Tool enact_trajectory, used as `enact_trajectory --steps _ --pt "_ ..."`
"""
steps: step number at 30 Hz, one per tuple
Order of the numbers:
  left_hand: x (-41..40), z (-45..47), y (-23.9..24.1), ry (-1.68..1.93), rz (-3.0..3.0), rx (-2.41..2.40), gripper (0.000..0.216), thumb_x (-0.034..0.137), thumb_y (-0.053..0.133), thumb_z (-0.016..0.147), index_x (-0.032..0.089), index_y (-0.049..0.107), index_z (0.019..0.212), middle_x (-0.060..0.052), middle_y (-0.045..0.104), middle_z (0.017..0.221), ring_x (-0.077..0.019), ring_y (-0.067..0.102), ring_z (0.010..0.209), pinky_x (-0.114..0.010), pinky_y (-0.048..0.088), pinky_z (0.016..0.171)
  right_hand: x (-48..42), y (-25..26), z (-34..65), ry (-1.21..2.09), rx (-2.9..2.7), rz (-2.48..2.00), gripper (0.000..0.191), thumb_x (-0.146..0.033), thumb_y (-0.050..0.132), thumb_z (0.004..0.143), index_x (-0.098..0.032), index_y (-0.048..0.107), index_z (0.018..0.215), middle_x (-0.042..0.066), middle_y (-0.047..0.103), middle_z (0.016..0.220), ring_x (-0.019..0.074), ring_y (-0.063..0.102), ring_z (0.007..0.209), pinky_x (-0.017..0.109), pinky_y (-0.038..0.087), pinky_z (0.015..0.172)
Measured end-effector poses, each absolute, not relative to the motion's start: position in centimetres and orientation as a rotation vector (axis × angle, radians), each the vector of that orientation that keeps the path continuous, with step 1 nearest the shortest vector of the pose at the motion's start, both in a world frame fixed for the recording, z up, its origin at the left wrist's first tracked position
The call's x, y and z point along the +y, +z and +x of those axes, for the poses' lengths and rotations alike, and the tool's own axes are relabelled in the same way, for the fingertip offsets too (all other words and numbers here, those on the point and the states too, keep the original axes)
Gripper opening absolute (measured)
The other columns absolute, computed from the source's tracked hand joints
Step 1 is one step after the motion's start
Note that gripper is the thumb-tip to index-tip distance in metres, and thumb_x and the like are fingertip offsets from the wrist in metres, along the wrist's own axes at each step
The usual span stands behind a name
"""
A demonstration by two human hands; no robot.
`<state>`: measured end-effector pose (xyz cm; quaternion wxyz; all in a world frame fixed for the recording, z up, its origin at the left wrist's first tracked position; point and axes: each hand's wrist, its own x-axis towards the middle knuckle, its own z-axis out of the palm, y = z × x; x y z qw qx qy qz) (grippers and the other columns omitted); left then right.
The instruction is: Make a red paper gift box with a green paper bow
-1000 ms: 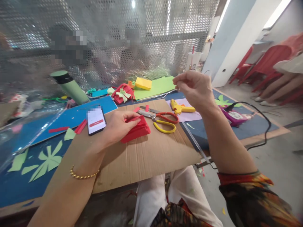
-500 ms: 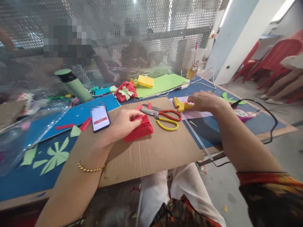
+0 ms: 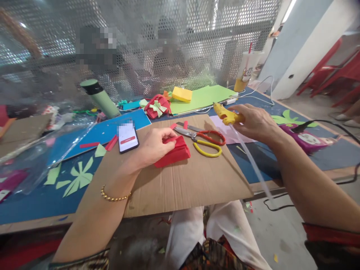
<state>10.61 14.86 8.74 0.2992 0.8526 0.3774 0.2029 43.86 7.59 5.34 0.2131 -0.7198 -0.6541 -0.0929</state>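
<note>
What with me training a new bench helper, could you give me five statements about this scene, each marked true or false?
1. The right hand holds the yellow glue gun. True.
2. The left hand is gripping the scissors. False: its fingers are on the folded red piece.
3. One handle of the scissors is yellow, the other orange-red. True.
4. The phone lies screen down. False: its lit screen faces up.
5. The green bottle is farther left than the cup with the straw. True.
</note>
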Motion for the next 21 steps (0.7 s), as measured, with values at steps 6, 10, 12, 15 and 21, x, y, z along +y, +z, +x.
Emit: enact_trajectory --steps 6,10,12,15,21 --pt "14.8 10.6 8.8 0.536 2.32 1.037 0.018 0.022 0.058 0.075 0.017 0.073 0.082 -0.003 0.076 0.08 -0.0161 0.064 0.07 -0.027 0.045 0.061 6.9 5.6 42.3 0.029 -1.851 -1.587 0.024 -0.04 0.069 0.088 -0.026 0.074 0.106 0.007 0.072 0.091 0.0245 0.063 0.077 0.036 0.047 0.069" --pt "14.6 10.7 8.9 0.534 2.318 1.078 0.021 0.018 0.056 0.074 0.017 0.075 0.084 -0.003 0.079 0.083 -0.0171 0.068 0.074 -0.027 0.047 0.065 5.5 6.5 40.5 0.262 -1.927 -1.451 0.024 -0.047 0.067 0.089 -0.025 0.072 0.099 0.002 0.07 0.08 0.0197 0.059 0.068 0.034 0.045 0.065" --pt "14.6 10.8 9.0 0.53 2.301 1.082 0.023 0.018 0.056 0.075 0.017 0.076 0.085 -0.003 0.08 0.084 -0.0171 0.069 0.074 -0.027 0.047 0.065 4.9 6.7 40.0 0.313 -1.971 -1.387 0.025 -0.048 0.064 0.092 -0.024 0.072 0.094 0.002 0.07 0.077 0.0183 0.059 0.066 0.033 0.045 0.064" --pt "14.6 10.7 9.0 0.517 2.268 1.078 0.026 0.019 0.055 0.075 0.017 0.077 0.089 -0.004 0.081 0.086 -0.0171 0.069 0.072 -0.026 0.047 0.061 4.6 6.7 39.8 0.325 -2.045 -1.282 0.029 -0.052 0.063 0.094 -0.024 0.073 0.096 0.004 0.074 0.079 0.0191 0.061 0.064 0.034 0.046 0.063" --pt "14.9 10.3 8.7 0.526 2.246 1.073 0.036 0.021 0.056 0.076 0.017 0.077 0.105 -0.005 0.083 0.092 -0.0177 0.072 0.076 -0.026 0.049 0.062 4.9 5.8 40.0 0.335 -2.169 -1.157 0.02 -0.03 0.064 0.091 -0.024 0.074 0.107 0.008 0.08 0.091 0.022 0.07 0.072 0.034 0.05 0.065"
